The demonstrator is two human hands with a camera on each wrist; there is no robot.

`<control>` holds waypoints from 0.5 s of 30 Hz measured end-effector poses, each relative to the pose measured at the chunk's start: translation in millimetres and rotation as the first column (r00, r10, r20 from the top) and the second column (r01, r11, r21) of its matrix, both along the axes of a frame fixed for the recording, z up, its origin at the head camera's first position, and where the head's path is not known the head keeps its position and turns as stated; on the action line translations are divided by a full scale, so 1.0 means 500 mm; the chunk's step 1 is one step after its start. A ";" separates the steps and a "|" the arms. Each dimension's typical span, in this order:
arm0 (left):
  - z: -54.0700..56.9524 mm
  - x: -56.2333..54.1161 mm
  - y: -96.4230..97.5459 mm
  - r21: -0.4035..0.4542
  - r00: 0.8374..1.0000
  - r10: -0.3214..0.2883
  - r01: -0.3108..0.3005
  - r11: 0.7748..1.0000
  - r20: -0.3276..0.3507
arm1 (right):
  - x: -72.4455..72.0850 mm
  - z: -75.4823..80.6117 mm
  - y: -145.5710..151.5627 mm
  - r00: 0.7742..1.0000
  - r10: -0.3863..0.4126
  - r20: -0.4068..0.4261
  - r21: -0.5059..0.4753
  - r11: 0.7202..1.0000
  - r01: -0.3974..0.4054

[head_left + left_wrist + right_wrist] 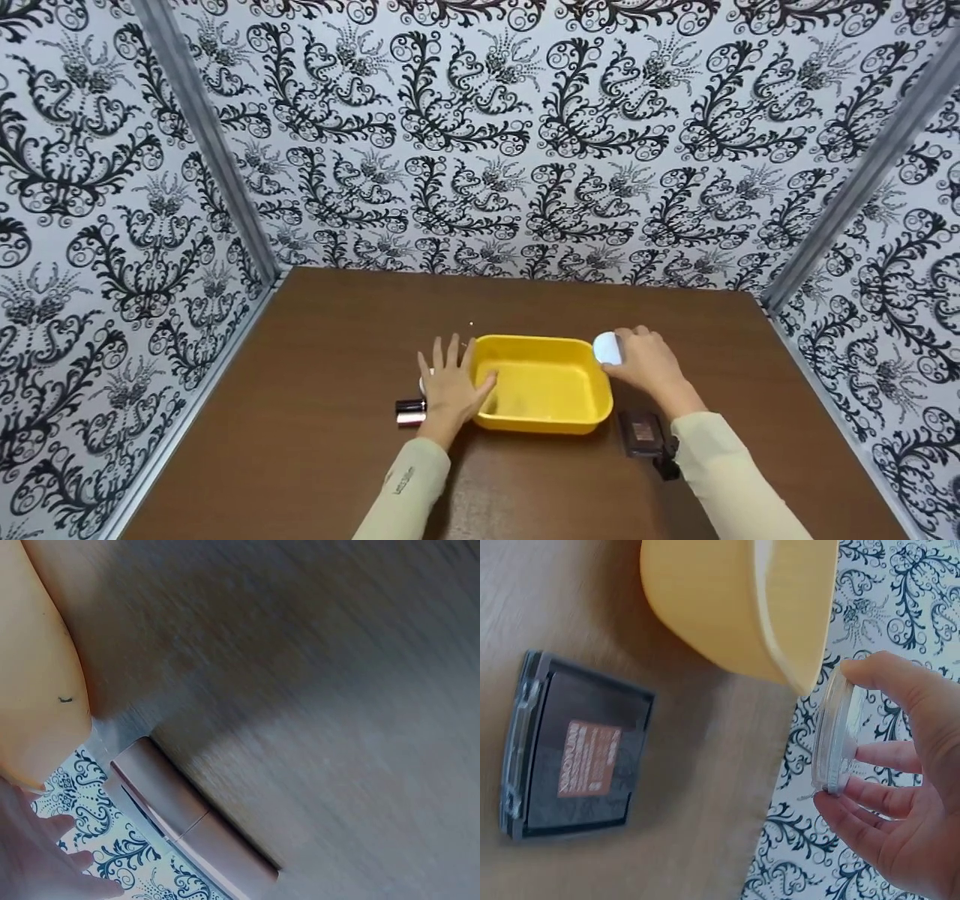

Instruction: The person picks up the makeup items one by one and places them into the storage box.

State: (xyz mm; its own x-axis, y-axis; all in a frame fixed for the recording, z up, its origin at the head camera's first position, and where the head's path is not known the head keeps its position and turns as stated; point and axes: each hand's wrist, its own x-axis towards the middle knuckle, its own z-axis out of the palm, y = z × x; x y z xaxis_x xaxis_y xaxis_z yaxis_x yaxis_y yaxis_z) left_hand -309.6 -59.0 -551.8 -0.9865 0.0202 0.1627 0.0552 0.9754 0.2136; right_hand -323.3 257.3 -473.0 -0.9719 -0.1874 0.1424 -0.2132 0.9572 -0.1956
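My right hand [651, 366] pinches a flat round clear-cased compact [608, 349] by its rim, beside the far right corner of a yellow plastic tub [544, 386]. In the right wrist view, thumb and fingers grip opposite edges of the compact [837, 731], next to the tub's wall [701, 607]. The left hand [448, 390] has its fingers spread at the tub's left rim and holds nothing. A shiny pinkish tube with a dark part [410, 412], like a lipstick, lies left of that wrist. Behind the left fingers a white round thing [424, 381] is mostly hidden.
A dark square makeup palette [585, 750] with a label lies on the brown table [315, 360] to the right of the tub. A small black object [666, 466] sits near the right sleeve. Patterned walls [480, 150] enclose the table's back and sides.
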 end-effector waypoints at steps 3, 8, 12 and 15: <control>-0.001 -0.001 -0.005 -0.007 1.000 0.005 -0.005 1.000 -0.008 | -0.004 0.003 -0.019 1.000 0.011 0.000 0.005 1.000 -0.011; -0.005 -0.004 -0.005 -0.006 1.000 -0.002 0.002 1.000 -0.012 | -0.007 0.004 -0.041 1.000 0.024 0.007 0.003 1.000 -0.024; -0.009 -0.004 -0.002 -0.009 1.000 -0.007 0.007 1.000 0.013 | -0.006 -0.003 -0.056 0.999 0.044 0.013 -0.003 0.999 -0.044; -0.008 -0.005 -0.003 -0.015 1.000 -0.013 0.013 1.000 0.026 | -0.007 -0.008 -0.070 0.998 0.057 0.017 -0.004 0.998 -0.057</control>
